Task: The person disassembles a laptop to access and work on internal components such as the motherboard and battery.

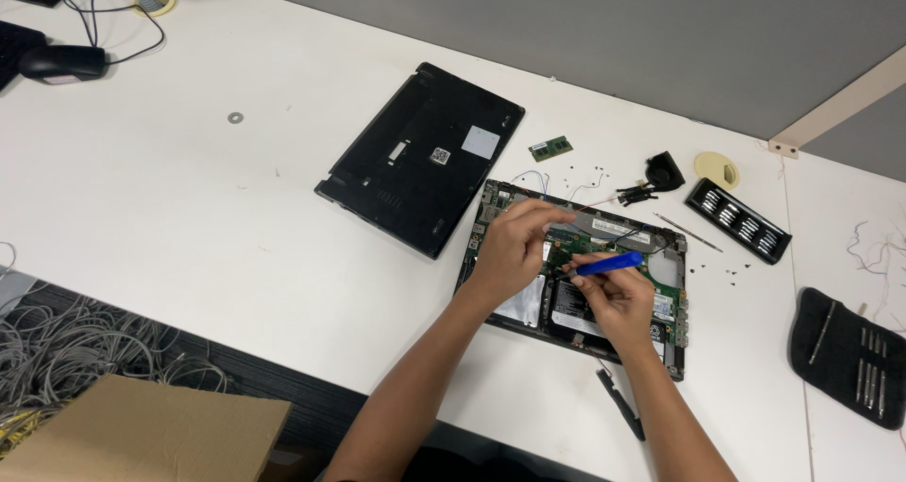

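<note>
An opened laptop base (668,267) lies on the white table (236,208), its green circuit board and metal parts bare. My left hand (514,246) rests over the board's left half, fingers pinched together near the middle; whether it holds anything I cannot tell. My right hand (618,298) holds a blue plastic pry tool (611,264), its tip down on the board close to the left fingertips. The removed black bottom cover (420,156) lies to the left of the base.
A small green memory module (550,148), loose screws (727,272), a black fan (665,172), a bit tray (737,220), a thin metal tool (689,232), a black tool pouch (849,355), a black strip (620,403). Cardboard box (142,435) and cables (66,350) below left; mouse (61,63) far left.
</note>
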